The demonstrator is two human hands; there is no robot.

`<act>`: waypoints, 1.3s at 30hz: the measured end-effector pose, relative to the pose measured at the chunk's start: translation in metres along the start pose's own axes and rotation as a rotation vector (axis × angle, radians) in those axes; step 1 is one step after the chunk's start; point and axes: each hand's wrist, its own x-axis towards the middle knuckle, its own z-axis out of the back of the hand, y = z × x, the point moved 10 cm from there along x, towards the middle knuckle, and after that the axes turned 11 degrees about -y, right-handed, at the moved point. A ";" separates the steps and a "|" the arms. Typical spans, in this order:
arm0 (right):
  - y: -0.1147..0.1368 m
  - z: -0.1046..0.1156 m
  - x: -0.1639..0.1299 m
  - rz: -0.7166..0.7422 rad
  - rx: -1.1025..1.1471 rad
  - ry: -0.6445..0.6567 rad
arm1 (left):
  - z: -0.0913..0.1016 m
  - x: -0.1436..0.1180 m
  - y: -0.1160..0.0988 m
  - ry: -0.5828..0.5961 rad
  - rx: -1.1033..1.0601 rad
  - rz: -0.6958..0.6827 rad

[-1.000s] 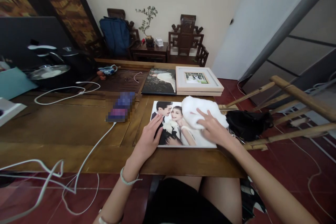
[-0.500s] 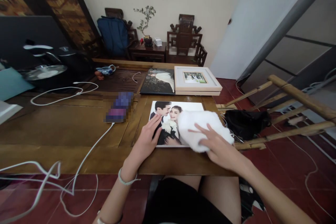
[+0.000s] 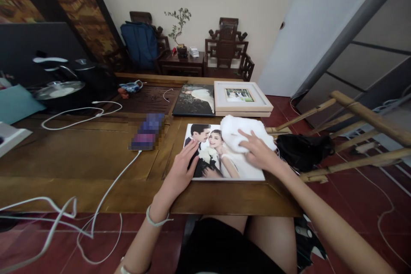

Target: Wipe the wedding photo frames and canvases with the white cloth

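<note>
A photo panel (image 3: 231, 167) with a couple in wedding clothes lies flat near the table's front edge. My left hand (image 3: 183, 166) rests on its left side, fingers stretched out over the picture. On the panel's upper right part is a fluffy white cloth (image 3: 229, 130), which hides that corner. My right hand (image 3: 258, 150) presses on the cloth and holds it, with some fingers spread across its top. The fingertips at the cloth's lower edge are partly hidden in it.
Behind the panel lie a dark photo panel (image 3: 194, 100) and stacked pale frames (image 3: 242, 109). A phone (image 3: 147, 132) with a white cable (image 3: 112, 186) is to the left. Further left stand a lidded pot (image 3: 59, 92) and a kettle (image 3: 91, 75). A bamboo rack (image 3: 366, 126) stands at the right.
My right hand has moved the white cloth away from me, up the panel, uncovering its lower right part. My left hand stays in place on the picture.
</note>
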 end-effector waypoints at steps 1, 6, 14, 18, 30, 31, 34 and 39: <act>0.013 0.002 -0.015 0.016 0.010 -0.006 | 0.000 0.000 0.000 0.001 0.001 -0.001; 0.083 0.020 -0.082 0.107 0.050 0.020 | -0.003 0.002 0.001 0.019 0.030 -0.011; 0.088 0.015 -0.066 0.068 0.087 0.140 | -0.002 0.000 0.001 -0.015 0.004 -0.022; 0.040 0.002 -0.003 0.027 0.084 0.125 | -0.004 0.000 0.001 -0.003 0.023 -0.037; 0.029 -0.004 0.016 -0.017 0.012 0.061 | -0.004 0.001 0.001 0.016 0.029 -0.021; 0.044 -0.004 0.001 -0.009 0.012 0.071 | -0.003 0.001 0.001 0.008 0.028 -0.023; 0.090 -0.001 -0.045 0.045 0.011 0.085 | -0.003 0.001 0.001 0.003 0.028 -0.029; 0.138 0.002 -0.080 0.090 0.034 0.143 | -0.004 0.001 0.001 0.024 0.043 -0.018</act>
